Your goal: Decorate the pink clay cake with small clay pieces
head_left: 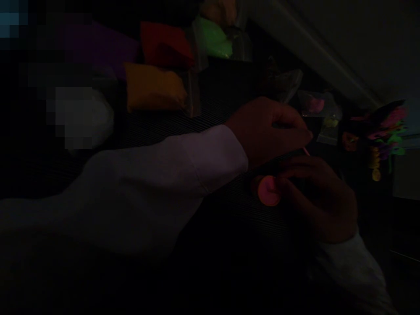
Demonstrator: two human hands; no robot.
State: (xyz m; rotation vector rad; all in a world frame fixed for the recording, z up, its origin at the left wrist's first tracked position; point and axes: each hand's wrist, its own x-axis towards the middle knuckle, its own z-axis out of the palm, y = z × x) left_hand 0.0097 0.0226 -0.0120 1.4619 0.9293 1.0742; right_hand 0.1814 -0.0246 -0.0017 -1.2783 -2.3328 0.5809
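The scene is very dark. My left hand point(269, 129), in a pale sleeve, reaches across from the left with its fingers pinched on a thin pink stick point(306, 151). Just below it, my right hand point(320, 197) curls its fingers around a small round pink piece of soft clay point(268, 190), thumb pressed on it. Both hands hover over a dark ribbed mat point(223, 118).
Bags of coloured clay lie at the back: orange point(152, 87), red point(164, 43), green point(213, 37), purple point(95, 46). Small clear packets point(330, 122) lie near the hands. A many-coloured clay figure point(383, 131) stands at the right. A pale wall edge point(321, 48) runs diagonally.
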